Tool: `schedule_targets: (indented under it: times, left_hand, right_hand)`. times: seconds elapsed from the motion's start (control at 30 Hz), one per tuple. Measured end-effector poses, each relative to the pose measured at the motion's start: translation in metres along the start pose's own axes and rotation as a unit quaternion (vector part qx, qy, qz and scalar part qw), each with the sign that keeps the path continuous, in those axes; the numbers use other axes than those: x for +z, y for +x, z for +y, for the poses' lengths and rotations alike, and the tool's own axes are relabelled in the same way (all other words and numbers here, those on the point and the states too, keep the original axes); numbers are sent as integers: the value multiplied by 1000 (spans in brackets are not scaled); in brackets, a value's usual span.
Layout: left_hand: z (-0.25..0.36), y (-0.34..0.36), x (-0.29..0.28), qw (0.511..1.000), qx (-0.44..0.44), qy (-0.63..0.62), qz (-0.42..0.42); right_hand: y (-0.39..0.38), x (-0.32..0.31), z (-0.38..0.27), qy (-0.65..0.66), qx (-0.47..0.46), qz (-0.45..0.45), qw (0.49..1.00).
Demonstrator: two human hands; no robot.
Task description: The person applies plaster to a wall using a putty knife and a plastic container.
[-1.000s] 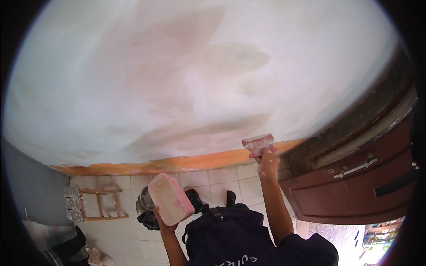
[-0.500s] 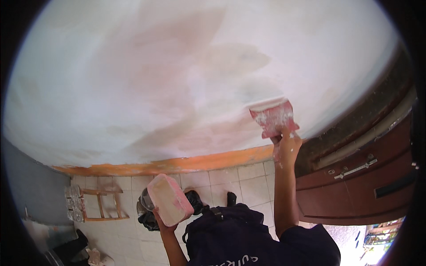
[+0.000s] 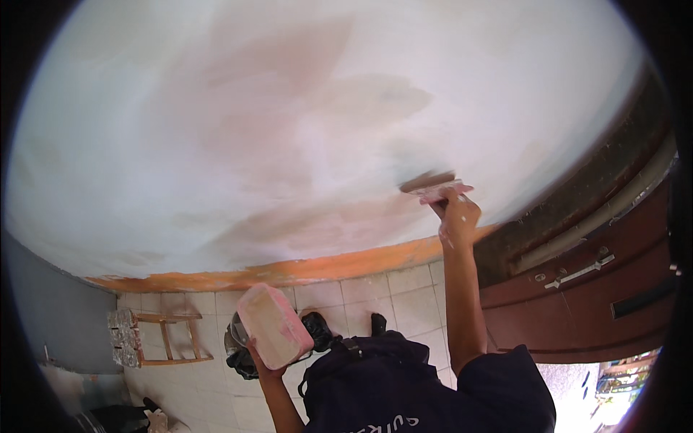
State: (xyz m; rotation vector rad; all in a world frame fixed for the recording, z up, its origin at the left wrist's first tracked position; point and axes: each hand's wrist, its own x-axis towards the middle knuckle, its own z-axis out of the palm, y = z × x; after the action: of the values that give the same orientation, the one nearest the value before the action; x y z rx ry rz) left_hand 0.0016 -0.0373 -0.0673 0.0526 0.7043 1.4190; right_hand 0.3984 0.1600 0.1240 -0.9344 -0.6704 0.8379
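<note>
My right hand (image 3: pixel 458 216) is raised against the pale plastered wall (image 3: pixel 289 130) and grips a flat putty scraper (image 3: pixel 435 185), whose pinkish blade lies edge-on against the wall near the dark door frame. My left hand (image 3: pixel 261 361) is held low by my body and carries a pink rectangular slab (image 3: pixel 274 326) smeared with putty, tilted over the tiled floor. The wall shows pink and white patches of fresh filler above an orange skirting band (image 3: pixel 289 270).
A brown wooden door (image 3: pixel 599 296) with a metal handle (image 3: pixel 577 273) stands at the right. A small wooden stool (image 3: pixel 170 335) sits on the tiled floor (image 3: pixel 404 299) at the left, and a dark bucket and bag (image 3: pixel 242 350) lie below my left hand.
My right hand has swept the scraper up the wall, from the orange band to well above it, and the blade has turned edge-on. My left hand and the slab stayed where they were.
</note>
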Motion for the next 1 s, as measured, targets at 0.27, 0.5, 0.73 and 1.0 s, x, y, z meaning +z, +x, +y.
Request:
schedule_targets:
  times: [0.27,0.5,0.73,1.0]
  left_hand:
    - [-3,4,6,1000,-25,7,-2]
    - [-2,-2,4,1000,-26,10,14]
    - [1,-8,-9,1000,-24,10,16]
    - [1,-4,-8,1000,-28,0,-3]
  right_hand:
    - [-51,-97,120,-220,44,106,969]
    - [-20,-46,155,95,116,72,986]
    - [-38,56,-19,57,25,89,994]
    - [-68,-66,120,-108,113,182,971]
